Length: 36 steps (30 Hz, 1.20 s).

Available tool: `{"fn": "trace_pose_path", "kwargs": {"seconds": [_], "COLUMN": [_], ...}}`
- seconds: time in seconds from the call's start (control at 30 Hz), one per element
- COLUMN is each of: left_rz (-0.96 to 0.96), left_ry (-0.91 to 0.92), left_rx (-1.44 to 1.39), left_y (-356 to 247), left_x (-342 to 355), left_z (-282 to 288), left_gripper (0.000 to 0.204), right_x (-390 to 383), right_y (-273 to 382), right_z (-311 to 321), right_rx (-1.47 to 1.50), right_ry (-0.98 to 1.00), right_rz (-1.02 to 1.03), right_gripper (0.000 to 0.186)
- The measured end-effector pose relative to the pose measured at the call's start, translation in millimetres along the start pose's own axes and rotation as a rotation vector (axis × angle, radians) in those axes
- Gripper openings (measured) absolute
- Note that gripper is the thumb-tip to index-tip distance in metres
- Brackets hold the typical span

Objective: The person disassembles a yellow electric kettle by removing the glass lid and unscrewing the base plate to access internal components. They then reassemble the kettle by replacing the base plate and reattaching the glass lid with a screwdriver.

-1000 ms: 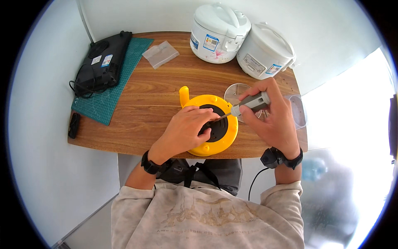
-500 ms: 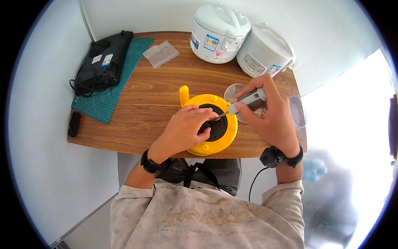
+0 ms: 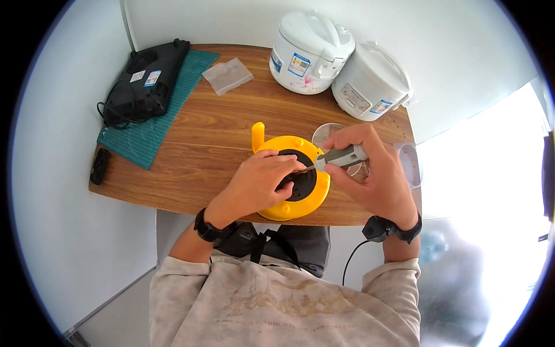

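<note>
I watch the right hand (image 3: 378, 176) grip the screwdriver (image 3: 345, 157), now angled flatter (left hand (image 3: 260, 180): I can't tell its hold), so work on the yellow reel (image 3: 306, 186) apparently continues.

Pretty plain little corner tbh: white-ish left wall (image 3: 63, 150), a matching back wall (image 3: 214, 23), and a thin grey strip (image 3: 128, 29) running down where they meet. The worktop (image 3: 196, 139) is brown wood-grain with darker streaks, sitting right up against those walls. Floor (image 3: 124, 306) is pale grey down at the lower left. The right side is crazy bright, a blown-out white glare (image 3: 480, 168), fading lower down into a blurry grey patch (image 3: 445, 301) I can't make out.
</note>
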<state>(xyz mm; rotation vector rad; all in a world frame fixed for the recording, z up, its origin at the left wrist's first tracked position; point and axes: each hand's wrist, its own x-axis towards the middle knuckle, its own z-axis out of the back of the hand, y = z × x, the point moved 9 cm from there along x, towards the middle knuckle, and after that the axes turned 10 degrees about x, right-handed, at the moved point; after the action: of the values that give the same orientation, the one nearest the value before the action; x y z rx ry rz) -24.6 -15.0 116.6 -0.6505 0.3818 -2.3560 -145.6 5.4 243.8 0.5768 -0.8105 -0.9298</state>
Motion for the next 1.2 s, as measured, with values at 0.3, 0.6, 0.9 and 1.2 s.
{"fn": "trace_pose_path", "kwargs": {"seconds": [0.3,0.6,0.9,1.2], "left_rz": [-0.030,-0.069,0.034,0.032], "left_ry": [0.023,-0.117,-0.025,-0.053], "left_rx": [0.024,0.044,0.011,-0.018], "left_y": [-1.8,-5.4,-1.4,-2.8], "left_x": [0.8,-3.6,-1.4,-0.3], "left_z": [-1.1,6.9,1.1,4.7], "left_gripper": [0.035,0.032,0.023,0.021], "right_x": [13.6,9.3,18.8,22.7], "right_y": [-17.8,13.4,38.0,15.4], "right_z": [9.7,-16.4,-16.3,-18.0], "right_rx": [-0.091,-0.089,-0.107,-0.004], "right_ry": [-0.121,0.065,0.229,0.313], "right_rz": [-0.154,0.056,0.263,0.101], "right_gripper": [0.033,0.033,0.027,0.026]}}
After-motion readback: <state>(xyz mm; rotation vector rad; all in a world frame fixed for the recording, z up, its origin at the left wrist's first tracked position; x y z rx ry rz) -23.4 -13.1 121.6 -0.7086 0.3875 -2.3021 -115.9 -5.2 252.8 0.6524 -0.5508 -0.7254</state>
